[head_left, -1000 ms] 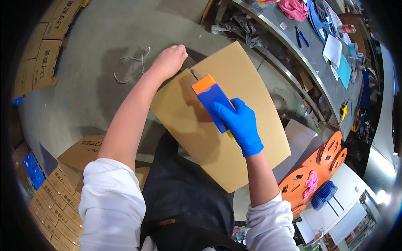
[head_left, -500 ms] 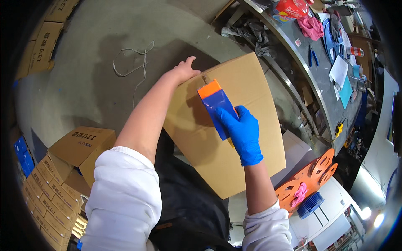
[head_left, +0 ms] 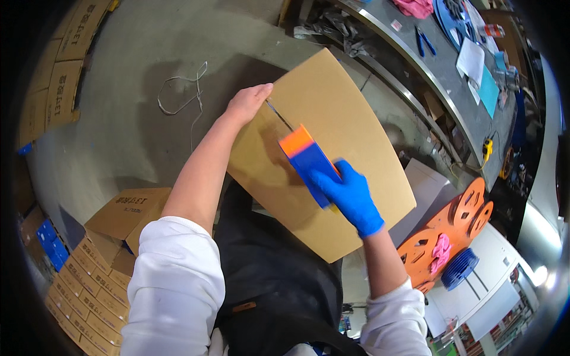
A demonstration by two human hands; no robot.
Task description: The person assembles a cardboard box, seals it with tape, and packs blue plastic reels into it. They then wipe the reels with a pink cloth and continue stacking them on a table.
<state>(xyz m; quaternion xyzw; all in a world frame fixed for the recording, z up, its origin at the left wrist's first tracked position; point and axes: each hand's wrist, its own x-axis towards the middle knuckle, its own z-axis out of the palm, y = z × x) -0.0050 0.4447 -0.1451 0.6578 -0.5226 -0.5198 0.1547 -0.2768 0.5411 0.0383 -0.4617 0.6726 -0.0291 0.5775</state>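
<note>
A large brown cardboard box [head_left: 356, 130] stands tilted in front of me, its broad top face toward me. My right hand [head_left: 351, 199], in a blue glove, is wrapped round a tape dispenser [head_left: 312, 166] with a blue body and an orange front end. The dispenser's front end is over the box face, slightly blurred. From there a thin dark line [head_left: 279, 114], a seam or tape edge, runs to the far-left edge. At that edge my bare left hand [head_left: 249, 102] grips the box, its fingertips partly hidden.
Right of the box stands a metal workbench [head_left: 409, 65] with pliers [head_left: 425, 41] and papers. Orange reel plates [head_left: 454, 228] and a blue spool [head_left: 460, 268] lie at lower right. Stacked cartons [head_left: 89, 291] and an open carton [head_left: 133, 216] are at left. A white cord [head_left: 199, 89] lies on the floor.
My left hand's spread fingers have come together on the box edge. The dispenser has shifted slightly along the box toward me, uncovering more of the dark line. The whole view has shifted a little.
</note>
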